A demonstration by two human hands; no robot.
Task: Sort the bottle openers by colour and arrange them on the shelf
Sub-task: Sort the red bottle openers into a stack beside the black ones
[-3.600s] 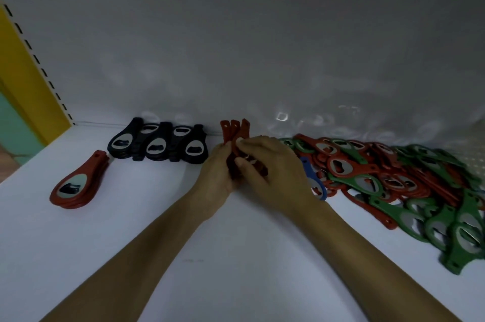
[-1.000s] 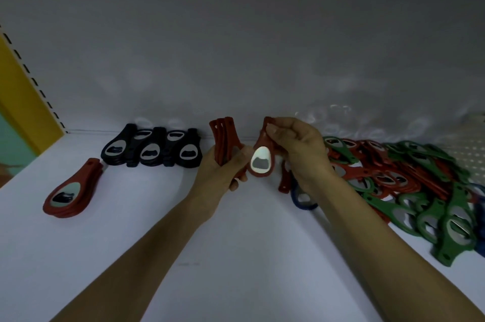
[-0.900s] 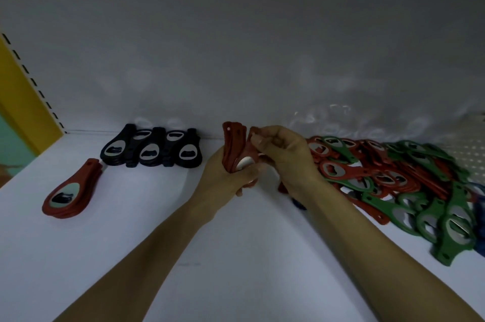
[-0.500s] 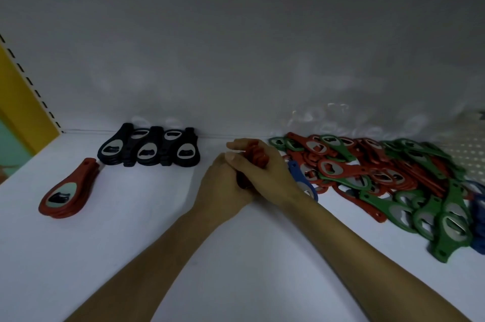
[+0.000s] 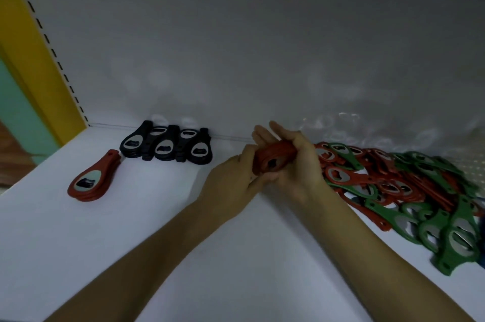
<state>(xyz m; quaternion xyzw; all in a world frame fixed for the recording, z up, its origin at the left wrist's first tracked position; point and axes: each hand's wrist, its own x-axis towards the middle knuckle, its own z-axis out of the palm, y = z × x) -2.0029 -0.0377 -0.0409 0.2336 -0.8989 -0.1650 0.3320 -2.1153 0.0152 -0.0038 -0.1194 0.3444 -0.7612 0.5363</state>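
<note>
Fingers (image 5: 298, 142) of the right hand (image 5: 301, 172) curl over a small stack of red openers (image 5: 273, 160) while the left hand (image 5: 231, 182) pinches it from the other side, probably to square the pieces before setting them down. The stack is held just above the shelf (image 5: 183, 243), between the black row (image 5: 168, 147) and the unsorted red-and-green heap (image 5: 406, 185). A red pile (image 5: 91, 180) lies at far left, likely its destination.
</note>
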